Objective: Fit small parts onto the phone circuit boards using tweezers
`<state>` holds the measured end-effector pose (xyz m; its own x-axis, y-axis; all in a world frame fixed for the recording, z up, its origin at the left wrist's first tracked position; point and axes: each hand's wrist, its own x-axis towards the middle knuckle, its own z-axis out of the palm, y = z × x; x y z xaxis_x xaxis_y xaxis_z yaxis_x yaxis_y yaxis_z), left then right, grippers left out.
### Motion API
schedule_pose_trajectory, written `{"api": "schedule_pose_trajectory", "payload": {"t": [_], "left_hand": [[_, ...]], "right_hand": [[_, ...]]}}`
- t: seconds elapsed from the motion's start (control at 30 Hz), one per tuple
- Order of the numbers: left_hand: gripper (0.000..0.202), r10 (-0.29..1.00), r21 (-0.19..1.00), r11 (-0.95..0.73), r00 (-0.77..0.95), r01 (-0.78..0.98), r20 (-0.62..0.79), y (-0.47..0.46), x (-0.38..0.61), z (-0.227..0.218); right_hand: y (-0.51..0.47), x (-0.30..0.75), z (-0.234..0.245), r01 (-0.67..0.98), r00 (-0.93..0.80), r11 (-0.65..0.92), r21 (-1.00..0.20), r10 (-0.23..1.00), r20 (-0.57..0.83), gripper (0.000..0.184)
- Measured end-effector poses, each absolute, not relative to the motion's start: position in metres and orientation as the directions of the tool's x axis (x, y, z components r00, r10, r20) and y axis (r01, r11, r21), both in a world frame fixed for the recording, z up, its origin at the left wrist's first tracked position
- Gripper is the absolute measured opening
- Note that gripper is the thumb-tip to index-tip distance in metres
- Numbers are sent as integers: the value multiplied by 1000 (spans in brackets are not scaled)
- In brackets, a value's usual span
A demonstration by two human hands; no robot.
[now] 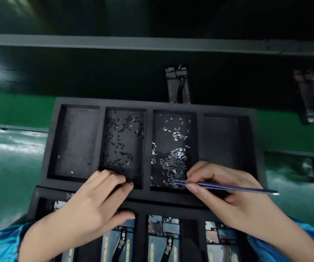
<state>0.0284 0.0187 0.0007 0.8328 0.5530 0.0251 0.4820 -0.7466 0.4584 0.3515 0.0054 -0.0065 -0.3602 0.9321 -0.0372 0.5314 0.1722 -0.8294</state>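
A black foam tray with four upper compartments lies in front of me. One middle compartment holds several small dark parts, the other holds a pile of tiny shiny metal parts. My right hand pinches thin tweezers, whose tips reach into the shiny pile. My left hand rests with curled fingers on the tray's middle rib, its fingertips at the edge of the dark-parts compartment. Below the hands, slots hold phone frames with boards showing.
The tray sits on a green work surface. Behind it runs a dark conveyor with another phone frame and a further one at the far right. A grey rail crosses the top. Blue sleeves cover both my forearms.
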Motion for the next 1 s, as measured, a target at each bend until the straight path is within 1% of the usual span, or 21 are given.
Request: {"api": "schedule_pose_trajectory", "payload": {"t": [0.23, 0.43, 0.6, 0.7, 0.8, 0.87, 0.9, 1.0], "left_hand": [[41, 548, 463, -746, 836, 479, 19, 20, 29, 1], [41, 540, 472, -745, 841, 471, 13, 22, 31, 1], [40, 548, 461, -752, 836, 470, 41, 21, 32, 0], [38, 542, 452, -762, 839, 464, 53, 20, 31, 0], [40, 543, 456, -758, 838, 467, 46, 20, 30, 0], [40, 547, 458, -754, 836, 471, 39, 20, 29, -1], [40, 548, 457, -753, 836, 473, 38, 20, 29, -1], [38, 547, 453, -760, 836, 467, 55, 21, 30, -3]], "right_hand": [[9, 352, -5, 500, -373, 203, -842, 928, 2, 9], [8, 353, -2, 510, -428, 163, -845, 900, -85, 7], [11, 354, -1, 526, -442, 155, -836, 890, -113, 10], [12, 354, -1, 536, -410, 184, -824, 910, -63, 9], [6, 353, -1, 530, -368, 241, -813, 929, 36, 9], [-4, 351, -1, 567, -359, 315, -761, 926, 117, 7], [-10, 351, -1, 603, -369, 367, -709, 916, 160, 10], [-27, 350, -2, 686, -460, 538, -490, 842, 282, 16]]}}
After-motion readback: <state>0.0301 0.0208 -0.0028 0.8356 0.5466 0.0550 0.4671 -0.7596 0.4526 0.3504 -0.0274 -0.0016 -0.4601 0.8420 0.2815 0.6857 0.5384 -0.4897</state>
